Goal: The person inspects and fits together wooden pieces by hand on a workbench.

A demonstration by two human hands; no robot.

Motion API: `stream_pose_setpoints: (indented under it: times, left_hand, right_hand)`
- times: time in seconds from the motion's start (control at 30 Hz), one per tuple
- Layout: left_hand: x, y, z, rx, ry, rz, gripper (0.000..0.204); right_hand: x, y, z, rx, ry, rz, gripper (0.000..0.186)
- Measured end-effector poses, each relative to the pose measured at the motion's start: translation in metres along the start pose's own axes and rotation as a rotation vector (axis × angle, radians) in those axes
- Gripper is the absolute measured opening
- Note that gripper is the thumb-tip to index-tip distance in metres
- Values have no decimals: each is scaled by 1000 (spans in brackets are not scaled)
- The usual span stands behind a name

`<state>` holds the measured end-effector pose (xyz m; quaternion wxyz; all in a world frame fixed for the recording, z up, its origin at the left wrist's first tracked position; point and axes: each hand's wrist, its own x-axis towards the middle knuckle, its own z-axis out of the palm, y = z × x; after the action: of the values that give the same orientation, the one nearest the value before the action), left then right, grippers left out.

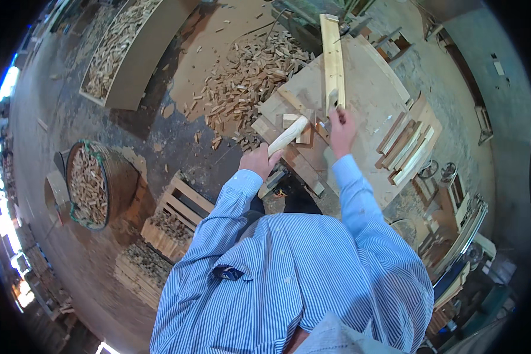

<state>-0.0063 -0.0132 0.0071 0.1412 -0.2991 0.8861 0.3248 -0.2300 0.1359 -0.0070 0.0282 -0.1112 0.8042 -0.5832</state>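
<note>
My left hand (258, 160) is closed round the near end of a pale, rounded length of wood (288, 134), which slants up and to the right over the edge of a worn wooden worktable (366, 76). My right hand (341, 131) has its fingers drawn together at the near end of a long, light wooden rail (333, 62) lying along the table. Whatever those fingers hold, if anything, is too small to make out. Small wood blocks (304, 134) sit on the table between my hands.
Several wood strips (404, 147) lie at the table's right side. Offcuts (253, 79) are heaped on the floor beyond its left edge. Left stand a basket (124, 183) and a long bin (138, 68), both filled with wood pieces. A slatted pallet (189, 200) lies nearer.
</note>
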Motion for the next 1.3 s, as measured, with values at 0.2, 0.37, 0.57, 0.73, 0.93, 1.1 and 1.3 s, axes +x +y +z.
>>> stream_pose_setpoints:
  times: [0.2,0.37,0.57,0.73,0.93,1.1,1.3]
  left_hand:
    - [-24,-34,-2,-583,211,71,51]
    - [-54,-76,-1,-1397,274,-92,36]
    - [-133,-232,35,-1514,677,-400,33]
    - [-222,-355,135,-1573,497,-1087,27]
    - [-230,-349,213,-1747,261,-1238,30]
    - [-145,-359,137,-1839,298,-1114,28]
    - [-42,-391,-181,-2284,637,0,38]
  right_hand:
    - [-124,-63,50,-138,-431,-248,23]
    - [-171,-96,82,-253,-723,-504,34]
    - [-182,-92,74,-345,-560,-651,47]
    - [-194,-71,45,-740,-548,-752,68]
    - [-215,-49,50,-775,-572,-739,76]
    - [-219,-41,50,-724,-552,-757,78]
    - [-222,-42,50,-686,-532,-784,79]
